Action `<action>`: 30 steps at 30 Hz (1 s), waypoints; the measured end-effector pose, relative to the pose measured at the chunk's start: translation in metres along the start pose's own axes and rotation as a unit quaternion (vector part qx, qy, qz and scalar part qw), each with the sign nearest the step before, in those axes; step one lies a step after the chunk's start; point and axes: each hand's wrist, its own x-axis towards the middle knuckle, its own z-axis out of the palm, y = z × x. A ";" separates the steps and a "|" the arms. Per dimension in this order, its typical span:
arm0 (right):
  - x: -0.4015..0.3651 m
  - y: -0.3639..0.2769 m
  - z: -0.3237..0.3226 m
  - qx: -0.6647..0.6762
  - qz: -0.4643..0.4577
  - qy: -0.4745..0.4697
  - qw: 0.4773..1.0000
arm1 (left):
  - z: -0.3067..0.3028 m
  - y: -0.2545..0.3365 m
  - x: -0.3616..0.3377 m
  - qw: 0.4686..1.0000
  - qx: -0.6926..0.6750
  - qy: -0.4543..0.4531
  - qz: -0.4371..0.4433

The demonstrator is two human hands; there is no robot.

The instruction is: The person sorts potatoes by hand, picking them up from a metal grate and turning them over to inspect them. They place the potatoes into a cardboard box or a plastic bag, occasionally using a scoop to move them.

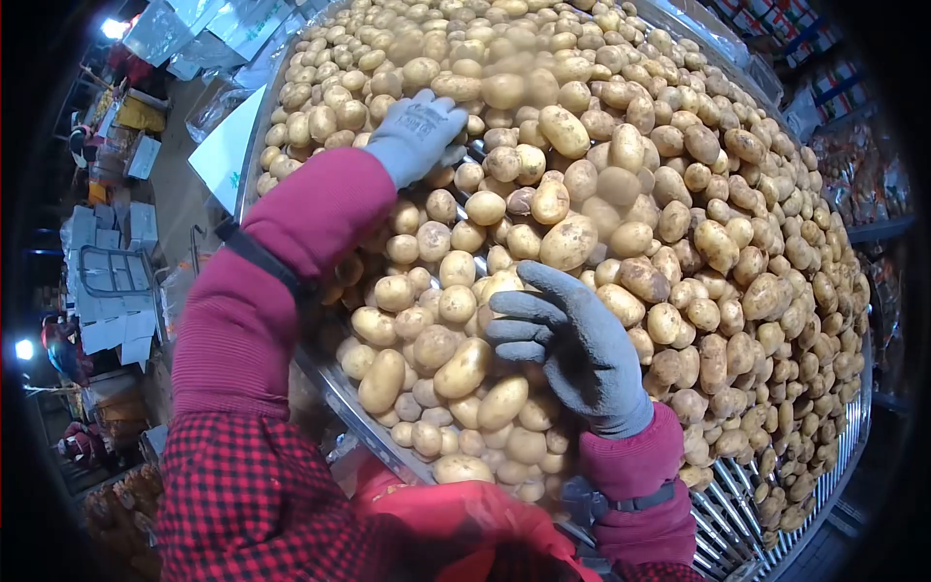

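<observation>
Potatoes (567,242) lie in a big heap over a slatted metal table. My left hand (419,134), in a grey glove, rests back-up on the potatoes at the upper left, fingers stretched forward; its palm side is hidden. Nearer to me, my right hand (572,344), also gloved in grey, is spread with its palm turned left and nothing in it. Its fingertips are beside several loose potatoes. Between my hands, smaller potatoes (458,304) sit apart enough to show bits of metal beneath.
The table's metal rim (364,417) runs along my side. Bare metal rollers or slats (722,514) show at the lower right. To the left, a white board (225,155) stands by the table, with cardboard boxes (116,301) and a few people farther off.
</observation>
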 end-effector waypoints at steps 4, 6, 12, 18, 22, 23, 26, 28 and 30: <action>0.001 -0.005 0.002 -0.003 0.016 -0.004 1.000 | -0.002 -0.008 0.027 0.998 0.053 -0.027 -0.023; 0.004 -0.003 0.002 -0.001 0.016 -0.006 1.000 | -0.002 -0.015 0.037 0.999 0.043 -0.013 -0.007; 0.005 0.001 0.001 -0.012 0.014 -0.020 1.000 | -0.014 0.006 0.038 0.993 0.035 -0.077 -0.081; 0.003 0.005 -0.004 -0.003 0.007 -0.020 1.000 | 0.024 -0.003 0.024 0.998 0.032 0.054 -0.008; 0.005 0.002 0.003 -0.021 0.026 -0.007 0.999 | 0.035 -0.009 0.030 0.998 -0.011 0.061 0.013; 0.006 0.002 0.005 -0.029 0.032 -0.001 0.999 | 0.028 -0.009 0.030 0.999 -0.040 0.034 0.009; 0.006 0.000 0.011 -0.042 0.039 -0.001 0.998 | 0.016 -0.007 0.032 0.998 -0.064 -0.006 -0.007; 0.008 0.000 0.009 -0.054 0.039 -0.008 0.998 | 0.012 -0.007 0.031 0.996 -0.093 -0.004 -0.013; 0.008 -0.001 0.008 -0.023 0.027 -0.014 0.999 | 0.010 -0.004 0.031 0.989 -0.138 -0.040 -0.023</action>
